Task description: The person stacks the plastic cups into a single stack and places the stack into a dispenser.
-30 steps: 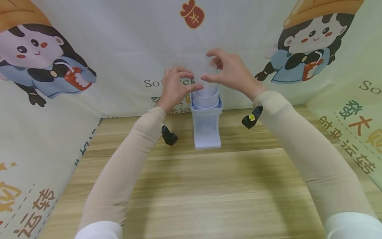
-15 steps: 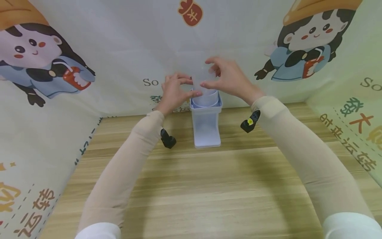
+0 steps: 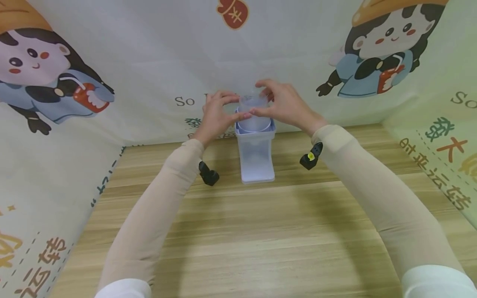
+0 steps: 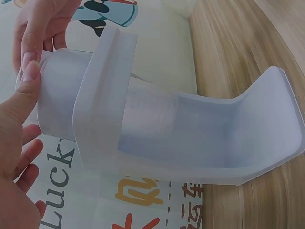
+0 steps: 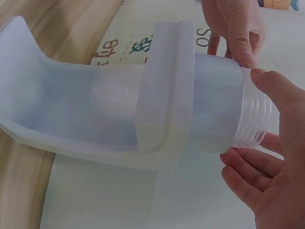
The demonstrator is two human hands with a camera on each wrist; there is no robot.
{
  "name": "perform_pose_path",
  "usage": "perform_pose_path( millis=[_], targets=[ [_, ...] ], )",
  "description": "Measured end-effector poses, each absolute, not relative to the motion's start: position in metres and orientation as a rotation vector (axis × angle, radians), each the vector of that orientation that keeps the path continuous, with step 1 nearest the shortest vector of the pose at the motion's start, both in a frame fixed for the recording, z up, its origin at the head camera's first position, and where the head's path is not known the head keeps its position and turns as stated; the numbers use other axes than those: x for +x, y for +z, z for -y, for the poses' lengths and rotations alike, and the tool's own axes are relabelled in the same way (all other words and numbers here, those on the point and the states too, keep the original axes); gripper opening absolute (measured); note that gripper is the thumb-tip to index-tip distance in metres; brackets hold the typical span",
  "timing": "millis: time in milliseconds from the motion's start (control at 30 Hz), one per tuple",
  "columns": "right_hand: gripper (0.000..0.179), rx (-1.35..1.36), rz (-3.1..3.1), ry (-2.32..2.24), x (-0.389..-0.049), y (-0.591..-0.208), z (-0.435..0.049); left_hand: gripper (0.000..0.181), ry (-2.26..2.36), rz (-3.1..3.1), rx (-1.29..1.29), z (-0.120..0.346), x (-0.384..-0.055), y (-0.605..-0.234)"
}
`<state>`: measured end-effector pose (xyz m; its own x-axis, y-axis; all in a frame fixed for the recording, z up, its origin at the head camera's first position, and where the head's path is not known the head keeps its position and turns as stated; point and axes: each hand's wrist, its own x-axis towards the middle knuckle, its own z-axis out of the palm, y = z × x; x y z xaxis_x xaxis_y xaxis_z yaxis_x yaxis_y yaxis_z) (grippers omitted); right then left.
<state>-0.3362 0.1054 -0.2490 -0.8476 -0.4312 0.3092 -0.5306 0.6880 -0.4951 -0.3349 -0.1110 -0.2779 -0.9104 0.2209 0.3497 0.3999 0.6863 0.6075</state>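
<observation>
A white plastic cup dispenser [image 3: 256, 155] stands upright against the back cloth, with a flat foot and a square collar [image 5: 167, 90] around a round white sleeve [image 5: 217, 102]. Out of the sleeve's top pokes a stack of clear plastic cups [image 5: 255, 112], its ridged rims showing in the right wrist view. Below the collar appears the translucent lower end of the stack [image 4: 150, 107]. My left hand [image 3: 220, 116] holds the stack from the left, thumb in front and fingers behind. My right hand [image 3: 288, 103] grips it from the right, the two thumb tips nearly meeting.
A wood-grain table [image 3: 238, 231] lies under the dispenser and my forearms. Printed cloth walls [image 3: 160, 74] with cartoon figures and lettering close in the back and both sides. A small black wrist camera [image 3: 208, 174] hangs below each wrist.
The clear cup stack has sunk well down into the dispenser's sleeve, so much less of it sticks out. My right hand has come down with it; my left hand has dropped slightly.
</observation>
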Motion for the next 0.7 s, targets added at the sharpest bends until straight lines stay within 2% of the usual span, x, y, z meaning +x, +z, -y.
perform_pose_path(
  millis=[433,700],
  targets=[
    [0.082,0.766,2.795,0.872,-0.335,-0.247,-0.109,0.065,-1.032,2.670,-0.488,0.113,-0.337,-0.278],
    [0.079,0.854,2.690,0.874,-0.318,-0.246,-0.120,0.069,-0.982,2.630,-0.547,0.123,-0.323,-0.268]
  ],
)
